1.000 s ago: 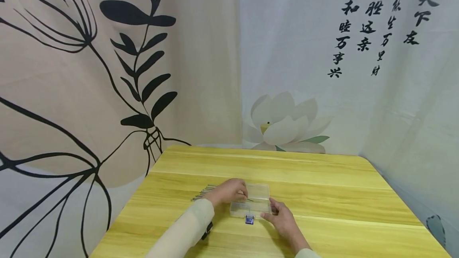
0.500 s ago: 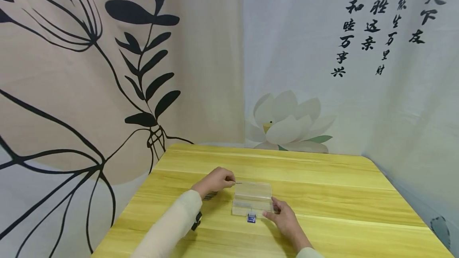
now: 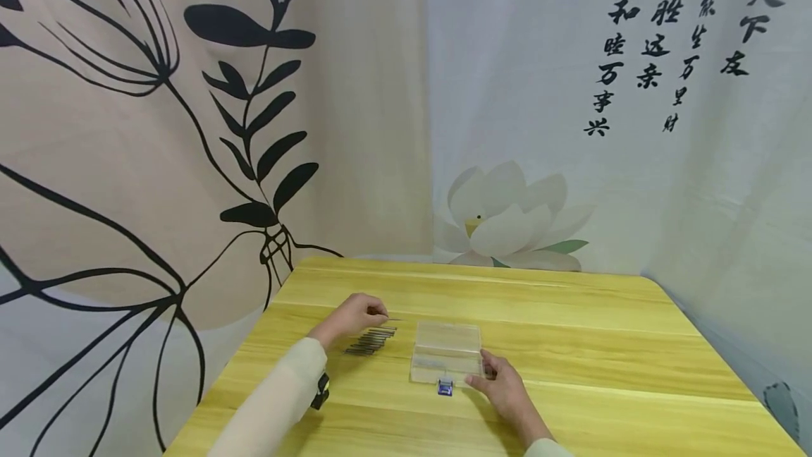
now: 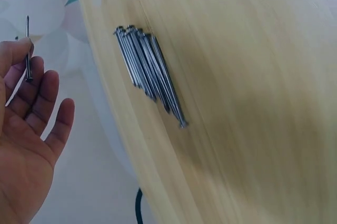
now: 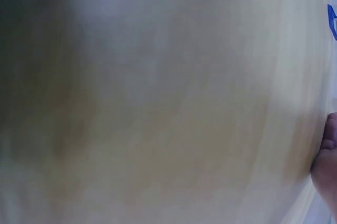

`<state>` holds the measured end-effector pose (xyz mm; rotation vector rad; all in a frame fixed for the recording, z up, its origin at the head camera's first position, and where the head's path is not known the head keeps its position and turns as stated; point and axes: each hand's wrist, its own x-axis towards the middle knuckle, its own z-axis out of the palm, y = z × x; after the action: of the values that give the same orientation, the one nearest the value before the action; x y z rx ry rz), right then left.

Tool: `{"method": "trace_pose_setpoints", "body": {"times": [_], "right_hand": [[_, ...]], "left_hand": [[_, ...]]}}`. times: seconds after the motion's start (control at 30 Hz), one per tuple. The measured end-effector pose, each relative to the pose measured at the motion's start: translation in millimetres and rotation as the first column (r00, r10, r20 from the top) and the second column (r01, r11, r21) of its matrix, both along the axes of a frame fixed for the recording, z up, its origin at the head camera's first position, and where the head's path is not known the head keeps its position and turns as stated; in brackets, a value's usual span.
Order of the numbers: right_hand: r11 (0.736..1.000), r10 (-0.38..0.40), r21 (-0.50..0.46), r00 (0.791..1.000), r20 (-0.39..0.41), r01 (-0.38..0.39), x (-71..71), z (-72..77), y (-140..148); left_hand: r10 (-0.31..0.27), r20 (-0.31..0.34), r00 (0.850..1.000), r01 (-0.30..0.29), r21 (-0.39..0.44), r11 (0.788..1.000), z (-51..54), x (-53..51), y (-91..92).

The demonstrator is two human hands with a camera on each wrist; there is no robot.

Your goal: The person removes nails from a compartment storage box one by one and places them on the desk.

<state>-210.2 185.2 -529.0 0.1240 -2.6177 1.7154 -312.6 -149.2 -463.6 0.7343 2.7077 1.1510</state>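
Note:
My left hand (image 3: 355,314) pinches a single nail (image 4: 28,50) between thumb and fingers, raised above the far side of a row of nails (image 4: 150,71). Those nails lie close together on the table, left of a clear plastic box (image 3: 447,368). The box's lid (image 3: 448,336) is folded back away from me. At the box's right side, my right hand (image 3: 504,390) grips it, thumb at the front corner and fingers at the side. Only part of that hand appears at the edge of the right wrist view, so its fingertips are hidden there.
A small blue label or clasp (image 3: 445,388) is at the front of the box. Everything lies on a yellow wooden table (image 3: 571,330). Printed curtains (image 3: 361,104) hang behind and beside it.
My left hand has moved leftward from over the box to beyond the row of nails, a nail still pinched in it, uncovering the row. The right hand stays at the box.

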Motion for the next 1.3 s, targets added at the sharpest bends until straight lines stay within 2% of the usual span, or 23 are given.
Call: {"method": "trace_pose_setpoints", "body": {"times": [0.33, 0.5, 0.67, 0.97, 1.3], "right_hand": [[1.000, -0.008, 0.004, 1.000, 0.015, 0.008, -0.3, 0.6, -1.7], [1.000, -0.016, 0.008, 1.000, 0.025, 0.015, -0.9, 0.2, -0.2], [1.000, -0.007, 0.000, 1.000, 0.021, 0.007, -1.3, -0.8, 0.4], [1.000, -0.010, 0.000, 1.000, 0.024, 0.010, 0.4, 0.3, 1.2], [1.000, -0.006, 0.009, 1.000, 0.020, 0.006, -0.6, -1.6, 0.3]], "left_hand": [[0.051, -0.011, 0.999, -0.051, 0.003, 0.999, -1.3, 9.4, -32.2], [0.056, 0.006, 0.998, -0.056, 0.004, 0.998, -6.0, 15.1, -47.3], [0.039, 0.028, 0.999, -0.039, 0.020, 0.999, -15.4, 22.4, -57.7], [-0.028, 0.000, 1.000, 0.028, -0.009, 1.000, -34.3, 33.8, -66.1], [-0.004, 0.007, 1.000, 0.004, -0.017, 1.000, -45.7, 36.7, -66.9]]}}
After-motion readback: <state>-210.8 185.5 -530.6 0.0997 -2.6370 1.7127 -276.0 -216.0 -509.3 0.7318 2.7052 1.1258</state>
